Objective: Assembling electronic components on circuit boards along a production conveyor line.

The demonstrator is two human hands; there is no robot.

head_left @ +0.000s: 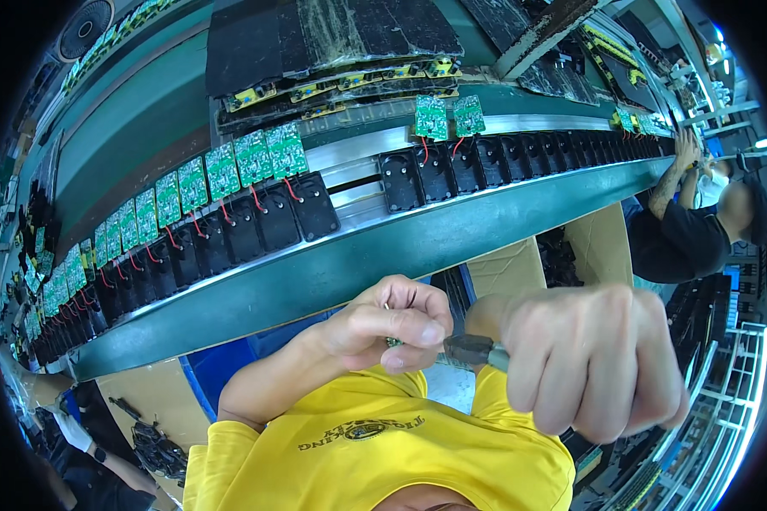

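Observation:
In front of my yellow shirt, my left hand (pixel 392 324) is closed in a pinch. A small green piece (pixel 393 341) shows between its fingers; most of it is hidden, so its kind cannot be made out. My right hand (pixel 592 362) is closed in a fist around the green handle (pixel 498 358) of pliers (pixel 467 347). Their dark jaws point left and end close to my left fingertips; whether they touch is unclear. Beyond both hands, green circuit boards (pixel 222 170) joined by red wires to black plastic casings (pixel 315 207) line the bench.
A metal rail (pixel 355 200) runs along the green bench (pixel 383 247), with more black casings (pixel 400 180) on the right. Cardboard boxes (pixel 509 271) stand below the bench edge. Dark stacked sheets (pixel 332 34) lie behind. Co-workers are at the far right (pixel 686 221) and lower left (pixel 102 460).

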